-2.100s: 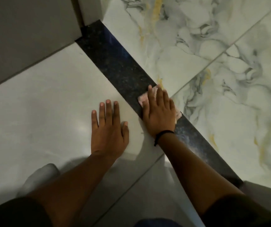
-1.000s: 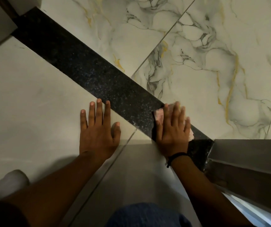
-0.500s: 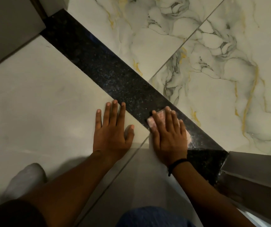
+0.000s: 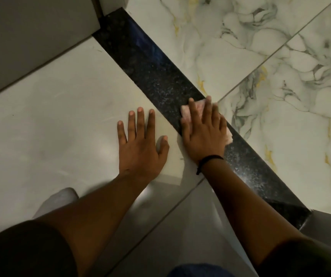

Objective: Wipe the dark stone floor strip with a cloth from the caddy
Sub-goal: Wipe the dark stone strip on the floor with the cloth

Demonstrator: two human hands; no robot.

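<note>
A dark speckled stone strip (image 4: 156,80) runs diagonally across the floor from upper left to lower right. My right hand (image 4: 203,132) lies flat on a small pink cloth (image 4: 198,105), pressing it onto the strip near its middle. Only the cloth's edges show around my fingers. My left hand (image 4: 140,146) rests flat with fingers spread on the pale tile (image 4: 60,126) just left of the strip, holding nothing. The caddy is not in view.
White marble tiles with grey and gold veins (image 4: 280,76) lie right of the strip. A grey wall or door panel (image 4: 30,37) stands at the upper left and a grey frame base (image 4: 330,222) at the lower right. My socked foot (image 4: 58,198) shows at lower left.
My right hand has slid the cloth up along the strip, away from the grey frame at the lower right. My left hand stays flat on the pale tile.
</note>
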